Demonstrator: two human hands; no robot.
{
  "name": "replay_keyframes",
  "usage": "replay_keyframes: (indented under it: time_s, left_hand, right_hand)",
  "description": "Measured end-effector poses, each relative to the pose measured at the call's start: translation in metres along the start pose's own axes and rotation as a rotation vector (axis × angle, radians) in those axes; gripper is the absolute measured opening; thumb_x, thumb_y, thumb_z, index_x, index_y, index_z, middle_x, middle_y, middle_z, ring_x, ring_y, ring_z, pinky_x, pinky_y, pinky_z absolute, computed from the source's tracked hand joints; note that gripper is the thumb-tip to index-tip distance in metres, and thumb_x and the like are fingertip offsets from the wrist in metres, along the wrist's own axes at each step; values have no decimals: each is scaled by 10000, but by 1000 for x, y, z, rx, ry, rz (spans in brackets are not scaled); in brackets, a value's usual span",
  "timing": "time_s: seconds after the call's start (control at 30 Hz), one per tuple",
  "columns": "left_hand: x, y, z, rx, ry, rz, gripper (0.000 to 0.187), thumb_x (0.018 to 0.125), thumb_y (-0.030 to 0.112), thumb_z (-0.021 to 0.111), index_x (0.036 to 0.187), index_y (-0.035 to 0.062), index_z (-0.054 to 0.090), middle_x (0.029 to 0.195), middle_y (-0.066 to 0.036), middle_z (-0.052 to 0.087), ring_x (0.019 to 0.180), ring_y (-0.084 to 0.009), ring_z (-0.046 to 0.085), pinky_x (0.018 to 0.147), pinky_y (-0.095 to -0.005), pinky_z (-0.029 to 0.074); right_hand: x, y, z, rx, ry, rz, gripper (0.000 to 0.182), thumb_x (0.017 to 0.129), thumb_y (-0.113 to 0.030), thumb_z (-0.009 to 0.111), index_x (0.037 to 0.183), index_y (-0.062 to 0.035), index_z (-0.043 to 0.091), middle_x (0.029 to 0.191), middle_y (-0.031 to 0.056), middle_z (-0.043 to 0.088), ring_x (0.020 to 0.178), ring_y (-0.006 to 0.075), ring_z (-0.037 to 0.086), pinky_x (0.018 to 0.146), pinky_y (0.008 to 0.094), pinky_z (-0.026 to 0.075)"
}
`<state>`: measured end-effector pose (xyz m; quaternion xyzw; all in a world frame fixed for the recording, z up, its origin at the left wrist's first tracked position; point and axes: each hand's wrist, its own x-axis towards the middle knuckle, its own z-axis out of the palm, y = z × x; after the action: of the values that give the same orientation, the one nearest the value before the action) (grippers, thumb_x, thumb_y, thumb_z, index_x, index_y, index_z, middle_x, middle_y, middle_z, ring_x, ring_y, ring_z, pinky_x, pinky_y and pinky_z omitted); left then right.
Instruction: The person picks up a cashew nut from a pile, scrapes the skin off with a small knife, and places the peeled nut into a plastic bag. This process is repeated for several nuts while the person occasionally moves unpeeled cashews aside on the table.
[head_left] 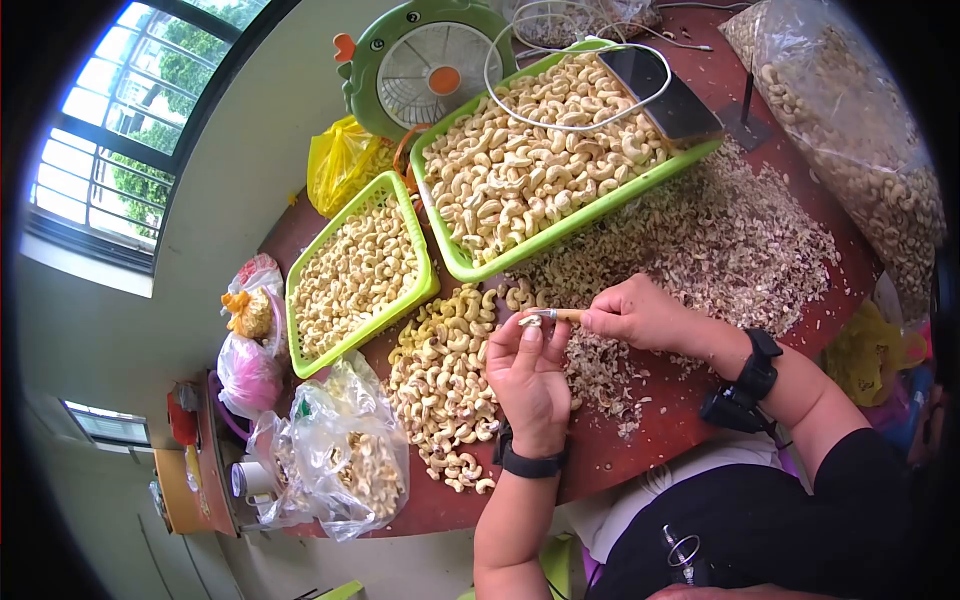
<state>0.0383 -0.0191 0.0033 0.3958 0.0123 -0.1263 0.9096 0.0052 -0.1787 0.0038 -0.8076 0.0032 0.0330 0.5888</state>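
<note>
Pinching a small pale cashew [531, 321] between left hand [528, 378] thumb and fingertip, right hand [632, 313] fingers closed around a small wooden-handled metal blade [566, 315] at the nut, above a dark red tabletop [600, 462], beside loose cream cashews [445, 385] and brownish husk flakes [735, 245].

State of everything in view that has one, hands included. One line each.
Left hand, pinching a cashew
Right hand, gripping a small knife
Knife, blade at the cashew
Large green basket, heaped with cashews
Small green basket, filled with cashews
Phone, screen dark
Fan, upright; running or not, cannot tell
</note>
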Motion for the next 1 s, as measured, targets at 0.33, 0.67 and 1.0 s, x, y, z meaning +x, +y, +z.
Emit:
replay_keyframes:
  time_s: [0.33, 0.67, 1.0]
  left_hand:
    - [10, 7, -10, -67, 14, -64, 192, 780, -49, 486, 965, 0, 497, 960, -124, 543, 843, -201, 564, 778, -338, 497]
    - [10, 7, -7, -8, -44, -109, 256, 801, -1, 509, 1052, 36, 484, 968, -104, 559, 850, -188, 569, 763, -330, 500]
    - [8, 6, -6, -53, -154, -90, 235, 812, 21, 508, 1038, 83, 507, 958, -78, 570, 940, -225, 548, 799, -406, 489]
  right_hand:
    - [-1, -6, -5, 62, -16, 66, 327, 799, -308, 548, 660, -16, 595, 470, -5, 464, 444, 53, 390, 417, 235, 331]
    - [-2, -6, -5, 68, -26, 49, 349, 802, -322, 544, 639, -15, 581, 465, -10, 449, 439, 52, 385, 411, 232, 324]
    - [-3, -12, -6, 268, -111, 131, 340, 822, -312, 533, 629, -37, 584, 487, -47, 445, 442, 32, 370, 410, 201, 295]
